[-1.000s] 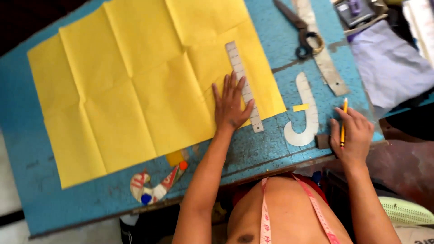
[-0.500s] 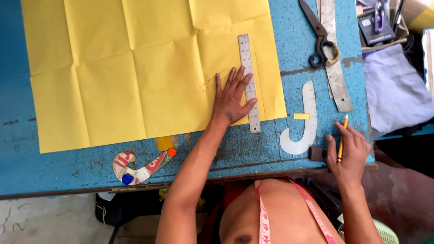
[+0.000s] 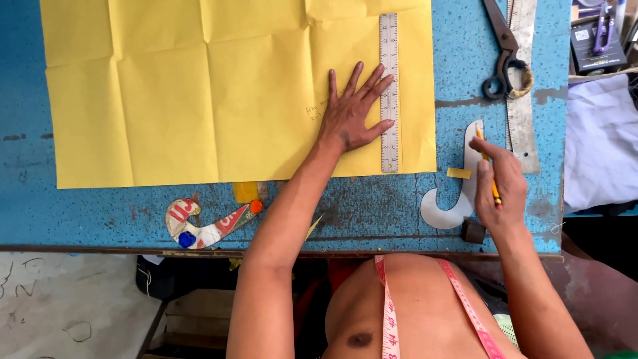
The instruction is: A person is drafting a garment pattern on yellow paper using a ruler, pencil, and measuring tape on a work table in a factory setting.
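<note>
The left hand [image 3: 352, 113] lay flat, fingers spread, on creased yellow paper [image 3: 199, 93] beside a clear plastic ruler [image 3: 389, 93]. The right hand [image 3: 498, 183] gripped a yellow pencil [image 3: 488, 169] above the blue worktop [image 3: 372, 206].

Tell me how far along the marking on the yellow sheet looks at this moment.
Done: the yellow sheet lies unfolded on the blue table, with small faint pencil marks beside the left hand. In hand: that hand presses flat next to the straight ruler; the right hand grips a pencil off the sheet. Left: no ruled lines show yet.
</note>
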